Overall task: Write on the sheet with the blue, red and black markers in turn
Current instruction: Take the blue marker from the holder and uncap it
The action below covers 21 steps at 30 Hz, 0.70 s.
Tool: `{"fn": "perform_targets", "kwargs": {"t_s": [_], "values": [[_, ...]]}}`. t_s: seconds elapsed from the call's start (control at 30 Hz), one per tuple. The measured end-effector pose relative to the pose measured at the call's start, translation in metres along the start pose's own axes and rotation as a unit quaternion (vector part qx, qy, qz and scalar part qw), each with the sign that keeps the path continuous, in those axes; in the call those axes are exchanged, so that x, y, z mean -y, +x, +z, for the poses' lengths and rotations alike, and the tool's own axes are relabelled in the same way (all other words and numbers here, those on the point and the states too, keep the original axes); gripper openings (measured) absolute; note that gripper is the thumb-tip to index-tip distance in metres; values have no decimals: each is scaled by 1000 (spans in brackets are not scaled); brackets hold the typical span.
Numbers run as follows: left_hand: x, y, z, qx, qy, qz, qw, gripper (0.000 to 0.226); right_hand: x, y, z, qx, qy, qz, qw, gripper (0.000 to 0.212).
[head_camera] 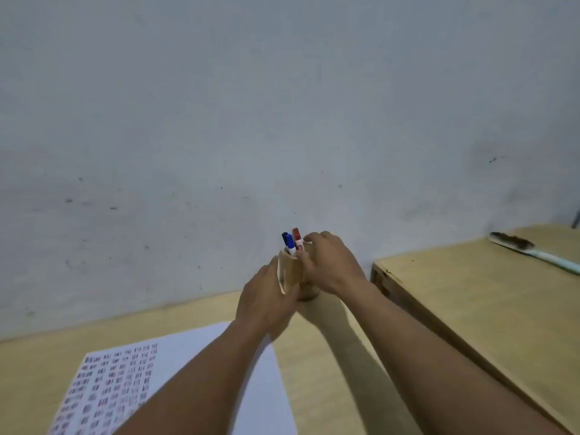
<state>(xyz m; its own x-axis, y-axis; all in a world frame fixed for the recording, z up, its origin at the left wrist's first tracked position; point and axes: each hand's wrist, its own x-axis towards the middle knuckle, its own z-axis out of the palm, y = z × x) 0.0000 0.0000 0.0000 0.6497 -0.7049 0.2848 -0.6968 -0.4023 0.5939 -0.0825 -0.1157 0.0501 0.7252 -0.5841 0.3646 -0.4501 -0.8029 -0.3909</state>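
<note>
A wooden pen holder [291, 271] stands on the desk near the wall. Three markers stick out of its top: a blue marker [290, 242], a red marker [297, 238] and a dark-capped marker [284, 237] behind the blue one. My left hand [266, 299] wraps the holder's left side and base. My right hand [329, 265] covers its right side, fingers curled at the rim beside the red marker. A white sheet [201, 356] lies on the desk at lower left, its left part filled with rows of red and blue marks; my left forearm crosses it.
The light wooden desk [317, 346] runs to a grey wall [251, 120]. A second, higher wooden table [470, 293] stands at right, with a light-blue-handled brush [530, 251] on its far part.
</note>
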Motion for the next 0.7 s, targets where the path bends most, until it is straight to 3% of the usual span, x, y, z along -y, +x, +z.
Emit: {"fn": "perform_targets", "kwargs": {"t_s": [0.07, 0.2, 0.37, 0.7], "values": [[1, 8, 11, -17, -40, 2, 999, 39, -2, 7, 8, -10, 4, 2, 1000, 39], [1, 12, 28, -18, -78, -29, 996, 41, -4, 14, 21, -6, 3, 7, 1000, 38], [12, 22, 43, -53, -57, -60, 995, 23, -5, 21, 35, -40, 23, 23, 999, 35], [8, 20, 42, -46, -51, -65, 996, 41, -9, 22, 31, -109, 79, 40, 990, 32]]}}
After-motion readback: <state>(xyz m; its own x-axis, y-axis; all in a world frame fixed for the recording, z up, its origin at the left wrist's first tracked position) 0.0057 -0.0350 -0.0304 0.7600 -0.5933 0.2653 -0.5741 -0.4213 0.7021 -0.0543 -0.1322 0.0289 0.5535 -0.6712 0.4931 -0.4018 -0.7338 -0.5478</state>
